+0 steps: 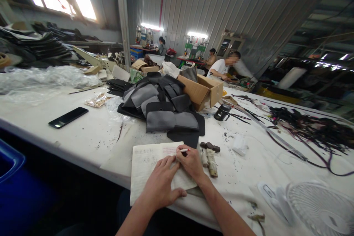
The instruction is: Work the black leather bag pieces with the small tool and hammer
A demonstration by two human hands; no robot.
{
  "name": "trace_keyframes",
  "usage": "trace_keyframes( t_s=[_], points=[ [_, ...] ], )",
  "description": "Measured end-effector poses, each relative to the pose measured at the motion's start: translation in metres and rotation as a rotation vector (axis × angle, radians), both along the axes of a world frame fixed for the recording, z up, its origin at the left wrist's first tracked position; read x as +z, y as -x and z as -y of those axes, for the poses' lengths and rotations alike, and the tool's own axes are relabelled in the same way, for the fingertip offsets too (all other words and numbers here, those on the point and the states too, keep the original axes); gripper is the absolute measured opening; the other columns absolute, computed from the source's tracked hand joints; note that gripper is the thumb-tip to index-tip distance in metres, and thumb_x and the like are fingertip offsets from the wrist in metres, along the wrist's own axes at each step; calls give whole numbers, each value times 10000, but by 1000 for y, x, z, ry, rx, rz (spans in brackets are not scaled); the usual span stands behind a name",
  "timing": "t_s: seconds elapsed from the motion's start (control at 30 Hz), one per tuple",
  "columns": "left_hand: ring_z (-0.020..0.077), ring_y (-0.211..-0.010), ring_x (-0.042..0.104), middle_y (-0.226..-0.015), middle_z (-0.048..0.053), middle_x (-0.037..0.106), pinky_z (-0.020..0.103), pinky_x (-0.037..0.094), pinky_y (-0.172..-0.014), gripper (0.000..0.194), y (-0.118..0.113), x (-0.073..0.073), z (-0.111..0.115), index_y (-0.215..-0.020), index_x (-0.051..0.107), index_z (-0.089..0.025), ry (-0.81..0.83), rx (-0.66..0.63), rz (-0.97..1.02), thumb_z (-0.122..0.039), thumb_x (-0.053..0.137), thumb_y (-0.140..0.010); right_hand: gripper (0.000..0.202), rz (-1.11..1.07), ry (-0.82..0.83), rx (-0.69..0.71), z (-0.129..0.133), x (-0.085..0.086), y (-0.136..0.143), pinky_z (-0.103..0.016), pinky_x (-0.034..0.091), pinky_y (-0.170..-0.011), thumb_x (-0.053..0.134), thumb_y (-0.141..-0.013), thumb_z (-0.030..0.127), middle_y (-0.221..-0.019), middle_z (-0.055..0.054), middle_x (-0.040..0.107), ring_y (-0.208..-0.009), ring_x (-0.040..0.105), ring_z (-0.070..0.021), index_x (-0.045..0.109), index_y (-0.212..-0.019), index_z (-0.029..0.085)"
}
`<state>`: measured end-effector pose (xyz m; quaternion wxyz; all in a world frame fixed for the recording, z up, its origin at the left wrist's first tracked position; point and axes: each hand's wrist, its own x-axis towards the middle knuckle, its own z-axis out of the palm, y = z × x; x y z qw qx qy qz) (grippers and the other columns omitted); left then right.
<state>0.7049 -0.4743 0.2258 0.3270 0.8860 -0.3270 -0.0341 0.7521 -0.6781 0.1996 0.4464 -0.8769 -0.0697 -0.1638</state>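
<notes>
An open notebook (140, 160) with handwriting on its pages lies at the table's front edge. Flat on its pages rests my left hand (162, 180), fingers stretched out and thumb apart, holding nothing. My right hand (190, 162) is closed around a pen (184, 150) with a red tip at its upper end; the writing point is hidden under the fingers. Just right of this hand lie a hammer (211, 160) and a second wrapped handle beside it. Behind the notebook is a heap of black and grey leather-like pieces (160, 118).
A phone (68, 117) lies at left, near a bag of small gold parts (97, 100). Behind the heap is a cardboard box (197, 90), with a black mug (222, 112) beside it. Dark straps (301, 121) and a white fan (320, 206) are at right. Other people work farther back.
</notes>
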Motion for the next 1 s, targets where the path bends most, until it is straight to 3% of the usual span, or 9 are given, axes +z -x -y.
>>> trace_keyframes(
  t_s=[0.43,0.53,0.63,0.73,0.83,1.0],
  points=[
    [420,-1601,401,-1732,151,473,604,334,-1345,1032,0,-5,-1,-1623,570,-283,-5,4,-27,-472,1006,-708,299,-13,-76,-50,0,3,-1,-290,443,-618,622,-1049,471,-729,21,676,-631,591,-172,764,-934,234],
    [445,-1604,399,-1738,168,457,648,355,-1329,1015,-1,-1,-4,-1604,588,-277,22,-13,-66,-464,1013,-702,297,-10,-79,-40,0,6,-1,-292,466,-659,618,-1057,470,-776,11,715,-676,639,-181,768,-956,235],
    [429,-1613,392,-1738,159,456,649,391,-1312,873,-1,8,-17,-1568,610,-284,108,-1,-23,-407,969,-782,302,-9,-84,-42,0,9,0,-293,449,-640,611,-1064,473,-755,17,702,-649,625,-175,767,-961,236],
    [395,-1575,445,-1671,142,538,637,424,-1285,598,5,17,-41,-1503,652,-296,215,153,138,-359,830,-936,303,-15,-101,-53,1,10,0,-292,411,-597,613,-1066,476,-721,26,673,-608,586,-165,765,-954,239],
    [376,-1413,605,-1497,141,665,593,516,-1197,409,18,17,-75,-1368,720,-268,344,433,220,-457,731,-1005,300,-22,-124,-54,2,10,0,-293,388,-576,619,-1066,480,-706,30,659,-588,563,-161,764,-955,242],
    [328,-1037,757,-1192,100,764,463,642,-952,610,62,0,-116,-1220,732,-245,453,900,-24,-736,781,-861,309,-27,-167,-55,6,8,0,-290,408,-599,606,-1084,499,-742,25,687,-625,591,-166,763,-1002,246]
  ],
)
